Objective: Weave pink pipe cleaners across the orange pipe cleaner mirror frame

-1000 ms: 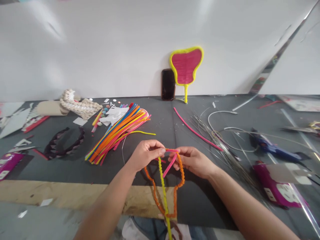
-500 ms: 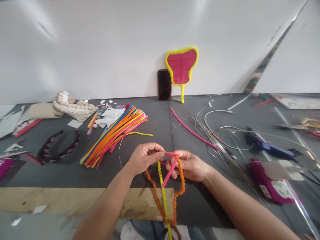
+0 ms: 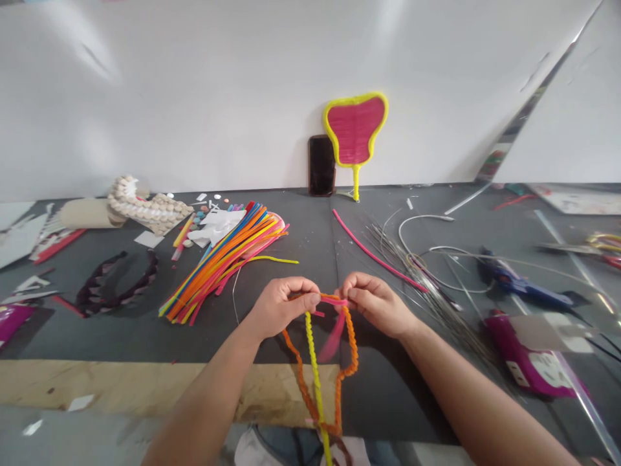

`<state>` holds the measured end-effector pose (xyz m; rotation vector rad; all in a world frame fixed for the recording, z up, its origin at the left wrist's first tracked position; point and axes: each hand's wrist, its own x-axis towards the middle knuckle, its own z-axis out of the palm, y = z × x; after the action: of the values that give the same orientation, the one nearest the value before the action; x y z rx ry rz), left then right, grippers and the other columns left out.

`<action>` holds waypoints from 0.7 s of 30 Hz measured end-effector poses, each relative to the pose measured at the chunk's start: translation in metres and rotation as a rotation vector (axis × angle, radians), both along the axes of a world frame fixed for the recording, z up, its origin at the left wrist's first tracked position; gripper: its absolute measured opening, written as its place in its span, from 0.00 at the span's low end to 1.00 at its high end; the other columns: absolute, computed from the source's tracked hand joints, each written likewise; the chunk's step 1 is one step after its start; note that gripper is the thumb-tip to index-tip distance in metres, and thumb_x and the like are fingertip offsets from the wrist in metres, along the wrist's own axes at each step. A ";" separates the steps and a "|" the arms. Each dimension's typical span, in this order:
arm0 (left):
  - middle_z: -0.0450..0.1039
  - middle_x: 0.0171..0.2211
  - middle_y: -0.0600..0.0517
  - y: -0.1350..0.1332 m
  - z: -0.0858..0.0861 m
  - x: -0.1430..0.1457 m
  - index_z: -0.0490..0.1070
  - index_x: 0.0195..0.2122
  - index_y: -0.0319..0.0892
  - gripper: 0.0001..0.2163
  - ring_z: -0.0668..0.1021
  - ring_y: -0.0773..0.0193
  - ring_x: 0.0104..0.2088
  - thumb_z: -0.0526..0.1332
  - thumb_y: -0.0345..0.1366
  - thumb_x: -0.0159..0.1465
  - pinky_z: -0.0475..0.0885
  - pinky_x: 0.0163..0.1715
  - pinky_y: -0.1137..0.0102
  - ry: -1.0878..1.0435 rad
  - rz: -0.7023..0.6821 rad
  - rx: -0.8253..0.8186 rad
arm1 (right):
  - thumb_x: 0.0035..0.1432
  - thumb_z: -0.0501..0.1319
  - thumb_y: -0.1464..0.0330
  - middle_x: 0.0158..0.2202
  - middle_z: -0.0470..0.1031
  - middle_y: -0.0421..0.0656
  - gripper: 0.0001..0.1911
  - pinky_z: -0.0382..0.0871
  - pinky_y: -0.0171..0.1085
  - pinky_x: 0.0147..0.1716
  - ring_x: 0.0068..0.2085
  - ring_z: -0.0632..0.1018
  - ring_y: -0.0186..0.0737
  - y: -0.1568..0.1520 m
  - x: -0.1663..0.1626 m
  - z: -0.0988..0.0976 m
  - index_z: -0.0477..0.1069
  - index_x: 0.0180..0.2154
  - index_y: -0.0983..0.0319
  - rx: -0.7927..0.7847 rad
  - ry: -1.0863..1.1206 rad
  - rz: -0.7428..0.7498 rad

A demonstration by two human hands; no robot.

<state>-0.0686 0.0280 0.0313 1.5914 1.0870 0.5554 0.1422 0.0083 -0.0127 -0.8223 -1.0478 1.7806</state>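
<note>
Both my hands hold up a looped frame of twisted orange pipe cleaner (image 3: 350,349) with a yellow pipe cleaner stem (image 3: 315,375) down its middle. My left hand (image 3: 281,305) pinches the top of the frame at its left. At the top right my right hand (image 3: 376,301) pinches a pink pipe cleaner (image 3: 334,333) against the frame. The pink piece hangs down blurred inside the loop. A finished fan shape (image 3: 356,129), pink with a yellow rim, leans on the wall behind.
A bundle of coloured pipe cleaners (image 3: 223,259) lies left of my hands. A phone (image 3: 321,165) leans on the wall. Thin wires (image 3: 427,285), a blue glue gun (image 3: 519,285) and a purple packet (image 3: 533,356) lie to the right. A dark braided band (image 3: 116,288) lies at left.
My right hand has risen and turned at the top of the frame, and the pink pipe cleaner has swung down, now blurred. My left hand keeps its pinch.
</note>
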 end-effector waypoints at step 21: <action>0.68 0.21 0.56 0.000 0.002 0.004 0.74 0.31 0.40 0.12 0.66 0.71 0.22 0.58 0.43 0.61 0.62 0.23 0.77 0.104 0.031 0.058 | 0.58 0.61 0.57 0.28 0.76 0.42 0.15 0.66 0.33 0.30 0.29 0.74 0.33 -0.007 -0.002 0.012 0.65 0.30 0.62 -0.045 -0.117 0.083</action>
<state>-0.0645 0.0275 0.0331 1.6713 1.1850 0.5336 0.1404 0.0017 -0.0004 -0.9322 -1.1360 1.8499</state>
